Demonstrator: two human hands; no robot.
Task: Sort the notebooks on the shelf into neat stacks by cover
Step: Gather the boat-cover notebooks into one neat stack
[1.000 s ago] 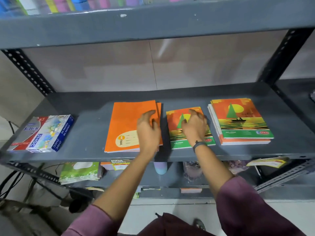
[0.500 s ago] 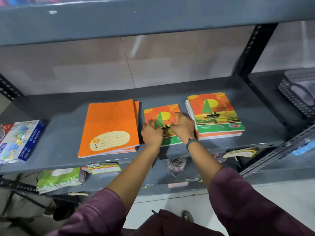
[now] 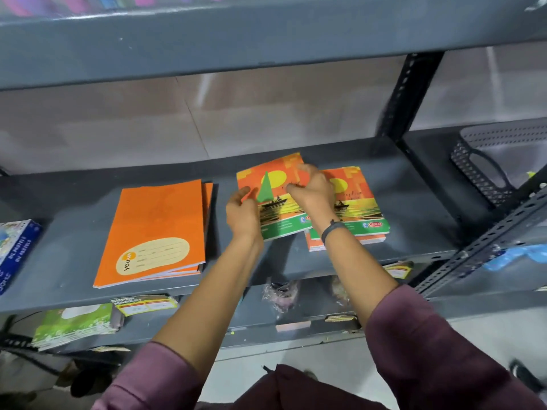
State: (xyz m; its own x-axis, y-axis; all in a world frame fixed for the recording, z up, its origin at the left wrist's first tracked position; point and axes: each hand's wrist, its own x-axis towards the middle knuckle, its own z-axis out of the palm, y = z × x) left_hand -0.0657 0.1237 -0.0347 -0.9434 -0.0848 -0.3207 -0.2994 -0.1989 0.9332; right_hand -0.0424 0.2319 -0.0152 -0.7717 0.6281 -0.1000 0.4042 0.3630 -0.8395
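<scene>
A sailboat-cover notebook (image 3: 273, 184) is lifted and tilted above the grey shelf (image 3: 74, 250), held by both hands. My left hand (image 3: 243, 213) grips its left edge; my right hand (image 3: 313, 190) grips its right side. Under and right of it lies a stack of matching sailboat notebooks (image 3: 359, 214), partly hidden by my right wrist. A stack of plain orange notebooks (image 3: 157, 229) lies flat to the left, apart from both hands.
A blue box of oil pastels (image 3: 14, 247) sits at the shelf's left end. A dark perforated basket (image 3: 500, 164) stands on the neighbouring shelf, behind a slotted upright (image 3: 402, 93). Green packets (image 3: 74, 324) and labels lie on the lower shelf.
Both hands have raised the single sailboat notebook off the shelf and carried it right, so it overlaps the sailboat stack. The camera has also turned rightward.
</scene>
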